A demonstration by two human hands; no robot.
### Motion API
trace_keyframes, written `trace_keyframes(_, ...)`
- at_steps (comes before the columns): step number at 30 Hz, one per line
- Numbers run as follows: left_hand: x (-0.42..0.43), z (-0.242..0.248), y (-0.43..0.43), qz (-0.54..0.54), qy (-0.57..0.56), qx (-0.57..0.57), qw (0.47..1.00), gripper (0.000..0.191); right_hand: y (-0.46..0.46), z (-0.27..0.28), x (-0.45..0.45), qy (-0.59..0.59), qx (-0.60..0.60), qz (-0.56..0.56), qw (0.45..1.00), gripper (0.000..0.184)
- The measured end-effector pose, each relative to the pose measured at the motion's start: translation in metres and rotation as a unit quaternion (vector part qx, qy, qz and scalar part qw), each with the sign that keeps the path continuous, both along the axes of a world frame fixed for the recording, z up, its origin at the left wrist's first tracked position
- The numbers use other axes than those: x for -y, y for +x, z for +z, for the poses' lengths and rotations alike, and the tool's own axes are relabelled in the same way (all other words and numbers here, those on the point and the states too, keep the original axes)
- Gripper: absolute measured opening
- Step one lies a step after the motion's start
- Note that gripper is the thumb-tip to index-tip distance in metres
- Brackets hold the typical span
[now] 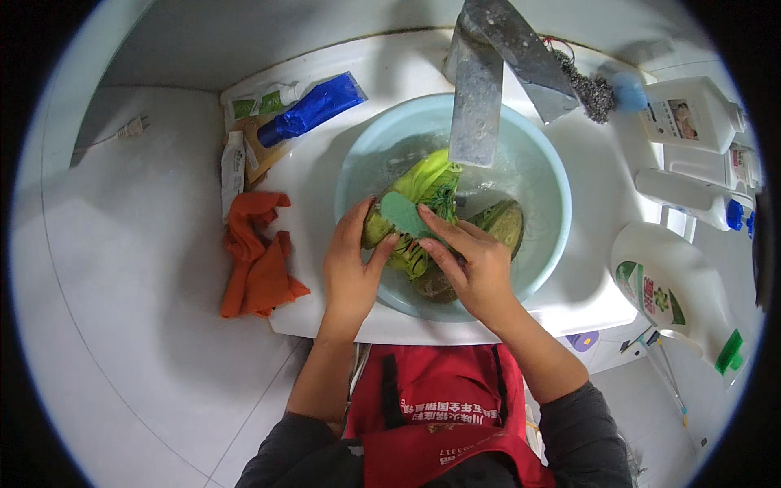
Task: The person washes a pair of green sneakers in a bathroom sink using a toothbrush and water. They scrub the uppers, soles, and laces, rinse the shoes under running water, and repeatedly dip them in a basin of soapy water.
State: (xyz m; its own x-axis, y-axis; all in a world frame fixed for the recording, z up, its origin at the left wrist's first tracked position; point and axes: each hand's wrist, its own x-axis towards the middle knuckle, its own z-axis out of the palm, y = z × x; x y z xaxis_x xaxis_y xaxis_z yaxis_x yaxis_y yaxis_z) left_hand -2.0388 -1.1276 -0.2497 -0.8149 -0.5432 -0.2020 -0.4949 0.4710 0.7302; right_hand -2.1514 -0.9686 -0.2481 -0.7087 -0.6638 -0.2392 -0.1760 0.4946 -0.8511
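A wet yellow-green lace-up shoe is held over the water in a pale blue plastic basin. My left hand grips its left side, fingers on the far side and thumb on the near side. In my right hand is a green scrubbing brush, its bristles against the shoe's upper beside the laces. A second shoe, darker and olive-toned, lies in the water behind and under my right hand, which partly hides it.
A metal faucet reaches over the basin's far side. On the white sink lie an orange cloth and a blue tube at left, a steel-wool scourer at back right. Several bottles, including a large detergent bottle, line the right.
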Motion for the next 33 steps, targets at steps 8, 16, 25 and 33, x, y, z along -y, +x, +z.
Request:
trace_keyframes(8,-0.009,0.0,0.0,0.014,0.013,-0.015,1.0,0.05,0.013,0.006,0.008,-0.062,-0.015,-0.021,0.998,0.032)
trace_keyframes(16,0.004,0.002,-0.005,0.019,0.029,-0.023,0.999,0.047,0.011,-0.011,0.017,-0.091,-0.063,-0.049,0.993,0.037)
trace_keyframes(25,0.007,0.039,-0.018,-0.058,-0.041,0.022,0.997,0.042,-0.068,-0.108,-0.031,0.384,-0.205,0.023,0.9,0.027)
trace_keyframes(33,0.0,0.029,-0.032,-0.087,-0.146,0.034,0.985,0.062,-0.032,-0.013,0.007,0.031,0.045,-0.138,0.989,0.04)
